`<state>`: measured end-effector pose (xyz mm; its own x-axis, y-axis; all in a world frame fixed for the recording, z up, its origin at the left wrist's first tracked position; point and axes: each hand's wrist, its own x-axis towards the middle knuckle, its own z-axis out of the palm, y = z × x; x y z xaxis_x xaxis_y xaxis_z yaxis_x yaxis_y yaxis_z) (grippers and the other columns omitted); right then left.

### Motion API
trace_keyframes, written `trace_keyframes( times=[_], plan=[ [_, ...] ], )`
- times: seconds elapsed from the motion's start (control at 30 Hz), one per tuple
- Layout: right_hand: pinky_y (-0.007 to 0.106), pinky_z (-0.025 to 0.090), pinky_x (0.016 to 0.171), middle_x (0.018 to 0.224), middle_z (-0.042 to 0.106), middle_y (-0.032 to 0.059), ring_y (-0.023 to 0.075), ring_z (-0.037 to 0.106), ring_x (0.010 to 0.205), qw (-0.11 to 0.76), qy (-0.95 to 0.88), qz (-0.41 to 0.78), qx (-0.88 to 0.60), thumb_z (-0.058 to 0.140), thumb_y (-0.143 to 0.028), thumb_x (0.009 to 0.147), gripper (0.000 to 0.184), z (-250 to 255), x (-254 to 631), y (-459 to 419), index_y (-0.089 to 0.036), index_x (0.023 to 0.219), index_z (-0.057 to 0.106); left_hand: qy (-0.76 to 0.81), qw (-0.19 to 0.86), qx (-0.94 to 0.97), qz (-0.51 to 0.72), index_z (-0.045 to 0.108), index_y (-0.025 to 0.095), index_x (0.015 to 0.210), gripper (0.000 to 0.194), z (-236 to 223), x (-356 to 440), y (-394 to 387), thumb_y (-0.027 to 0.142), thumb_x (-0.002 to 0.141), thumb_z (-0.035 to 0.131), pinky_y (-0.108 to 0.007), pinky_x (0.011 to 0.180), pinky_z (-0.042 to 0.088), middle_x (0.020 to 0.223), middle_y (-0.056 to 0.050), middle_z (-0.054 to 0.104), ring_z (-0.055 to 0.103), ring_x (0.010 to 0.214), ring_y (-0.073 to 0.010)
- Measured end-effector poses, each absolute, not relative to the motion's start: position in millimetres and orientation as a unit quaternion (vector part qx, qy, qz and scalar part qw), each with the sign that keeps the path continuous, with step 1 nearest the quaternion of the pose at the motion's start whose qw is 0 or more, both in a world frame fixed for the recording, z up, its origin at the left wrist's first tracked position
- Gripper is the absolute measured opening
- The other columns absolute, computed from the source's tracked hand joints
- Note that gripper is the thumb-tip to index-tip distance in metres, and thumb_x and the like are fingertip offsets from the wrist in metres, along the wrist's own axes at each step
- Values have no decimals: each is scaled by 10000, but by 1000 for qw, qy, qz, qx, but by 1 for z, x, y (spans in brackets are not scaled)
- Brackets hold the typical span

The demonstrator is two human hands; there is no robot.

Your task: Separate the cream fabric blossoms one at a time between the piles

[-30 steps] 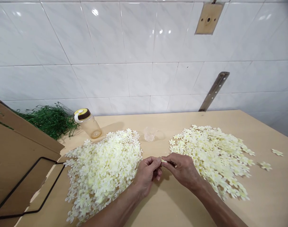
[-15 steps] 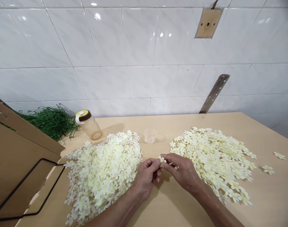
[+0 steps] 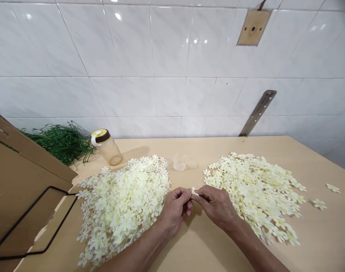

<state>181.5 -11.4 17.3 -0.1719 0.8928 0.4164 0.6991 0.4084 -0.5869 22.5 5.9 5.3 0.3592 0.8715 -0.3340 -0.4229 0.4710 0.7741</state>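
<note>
Between the fingertips of both hands is a small white artificial flower (image 3: 194,191) with a yellowish middle. My left hand (image 3: 176,207) pinches it from the left, fingers curled. From the other side my right hand (image 3: 217,204) grips its edge between thumb and forefinger, partly covering the petals. A heaped pile of white-yellow artificial flowers (image 3: 124,204) lies left of my left hand. Another, more spread-out pile of flowers (image 3: 260,192) is to the right of my right hand. Just beyond the hands stands a small clear plastic cup (image 3: 179,162).
A clear bottle with a yellow-and-brown lid (image 3: 108,149) stands at the back left beside green artificial stems (image 3: 61,141). At the left edge are a cardboard box (image 3: 25,177) and a black wire frame (image 3: 44,223). Two loose flowers (image 3: 319,204) lie at the right. A metal bracket (image 3: 257,113) rises against the tiled wall.
My right hand's fingers have closed further over the flower, so less of its petals shows and it looks tilted. The hands stay in nearly the same place; the view has shifted slightly.
</note>
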Motion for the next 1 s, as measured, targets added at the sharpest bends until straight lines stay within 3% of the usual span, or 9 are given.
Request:
trace_keyframes(
  times=[0.07,0.17,0.3,0.53,0.67,0.83,1.0],
  plan=[
    [225,526,585,860,691,46,142,642,697,359,-742,202,-529,608,-367,887,201,20,186,-10,-212,993,678,379,769,302,417,590,129,694,383,8,23,5,476,707,754,-202,424,284,484,14,531,416,394,-58],
    [237,575,639,1134,650,81,159,661,849,367,-729,258,-518,623,-381,870,410,22,192,-9,-241,1253,575,387,763,312,412,578,132,680,390,8,23,4,485,712,743,-207,420,272,477,13,530,412,384,-61],
    [239,575,645,1088,660,65,133,648,764,350,-741,244,-519,596,-373,894,293,23,190,-9,-241,1150,650,387,757,320,419,581,130,684,374,5,24,3,468,725,736,-207,428,279,496,11,537,416,395,-62],
    [242,546,641,998,682,54,140,636,753,356,-749,207,-520,588,-366,906,265,26,186,-10,-242,1128,664,376,766,313,417,602,122,683,366,2,23,4,465,733,723,-214,431,289,495,-1,538,413,404,-67],
    [251,505,656,900,695,36,147,635,747,342,-765,183,-514,561,-369,925,203,27,186,-11,-245,1010,697,379,763,312,420,599,124,657,342,3,23,4,435,745,712,-213,419,273,480,-2,529,403,395,-66],
    [242,439,613,733,660,17,134,589,649,337,-765,158,-526,566,-385,921,220,25,184,-12,-215,865,694,391,754,325,417,602,120,652,359,4,22,2,445,726,737,-206,413,261,482,5,521,391,391,-54],
    [223,384,527,580,592,5,112,518,534,347,-748,133,-549,535,-435,927,359,18,182,-12,-185,707,668,397,744,335,420,588,126,661,405,2,23,3,502,743,715,-206,414,263,488,12,518,391,392,-53]
  ],
)
